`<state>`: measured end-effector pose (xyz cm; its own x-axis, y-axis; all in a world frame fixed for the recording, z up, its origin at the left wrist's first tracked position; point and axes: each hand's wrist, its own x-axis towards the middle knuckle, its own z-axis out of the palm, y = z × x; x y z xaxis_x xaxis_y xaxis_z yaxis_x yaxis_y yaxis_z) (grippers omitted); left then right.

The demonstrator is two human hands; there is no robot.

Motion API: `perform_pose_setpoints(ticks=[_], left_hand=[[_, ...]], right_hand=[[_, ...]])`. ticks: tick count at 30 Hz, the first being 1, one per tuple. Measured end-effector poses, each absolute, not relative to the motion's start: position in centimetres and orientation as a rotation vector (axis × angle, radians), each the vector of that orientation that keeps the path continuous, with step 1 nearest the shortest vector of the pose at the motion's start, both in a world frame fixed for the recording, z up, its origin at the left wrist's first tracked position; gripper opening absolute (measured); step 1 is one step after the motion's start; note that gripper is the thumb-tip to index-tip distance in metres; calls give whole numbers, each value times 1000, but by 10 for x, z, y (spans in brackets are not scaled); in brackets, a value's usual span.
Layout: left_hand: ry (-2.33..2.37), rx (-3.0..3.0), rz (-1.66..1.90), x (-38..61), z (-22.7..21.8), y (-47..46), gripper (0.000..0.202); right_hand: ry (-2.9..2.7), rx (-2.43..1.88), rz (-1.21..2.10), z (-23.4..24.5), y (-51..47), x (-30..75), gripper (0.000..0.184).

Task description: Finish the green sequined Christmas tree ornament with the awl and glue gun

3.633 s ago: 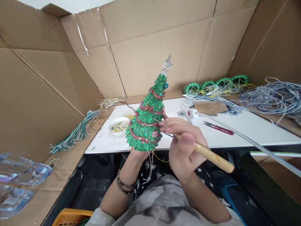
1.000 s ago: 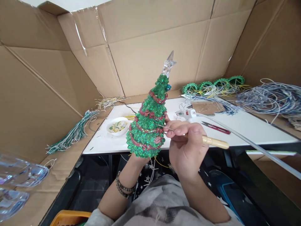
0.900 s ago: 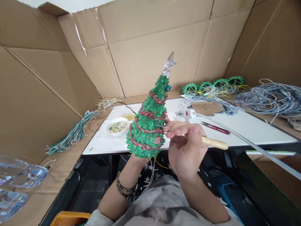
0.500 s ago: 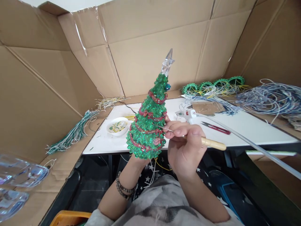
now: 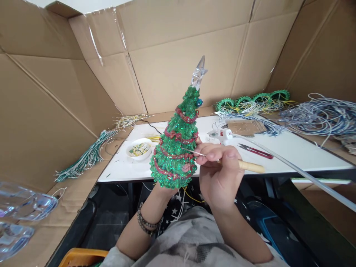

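A glittery green Christmas tree ornament (image 5: 178, 148) with red garlands and a clear star (image 5: 198, 72) on top leans slightly right above the table's front edge. My left hand (image 5: 167, 191) supports it from below and behind, with most of the fingers hidden by the tree. In my right hand (image 5: 219, 170) is an awl with a wooden handle (image 5: 252, 167), gripped with fingers closed. Its thin metal shaft (image 5: 194, 152) points left, and the tip is at the tree's middle tiers. White and yellow wires (image 5: 182, 204) hang from the tree's base.
On the white table (image 5: 122, 172) are a bowl (image 5: 130, 155) of short wire bits, a glue gun (image 5: 221, 134) with a long glue stick, and red-handled snips (image 5: 258, 151). Wire bundles (image 5: 319, 115) and green rings (image 5: 261, 98) lie at the right; cardboard walls (image 5: 183, 48) surround the table.
The awl's handle end has moved slightly left and up, and its shaft has tilted a little. The tree has shifted very slightly right in my left hand.
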<state>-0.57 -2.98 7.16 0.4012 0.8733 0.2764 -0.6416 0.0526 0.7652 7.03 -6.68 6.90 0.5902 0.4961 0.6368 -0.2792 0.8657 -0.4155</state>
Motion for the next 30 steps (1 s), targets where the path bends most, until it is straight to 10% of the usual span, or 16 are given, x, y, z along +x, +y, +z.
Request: perform_pose_setpoints(ticks=[30], left_hand=[[274,998,1143,-6,75,-33,16]], right_hand=[[-916,-239,447,66,-69,75,29]])
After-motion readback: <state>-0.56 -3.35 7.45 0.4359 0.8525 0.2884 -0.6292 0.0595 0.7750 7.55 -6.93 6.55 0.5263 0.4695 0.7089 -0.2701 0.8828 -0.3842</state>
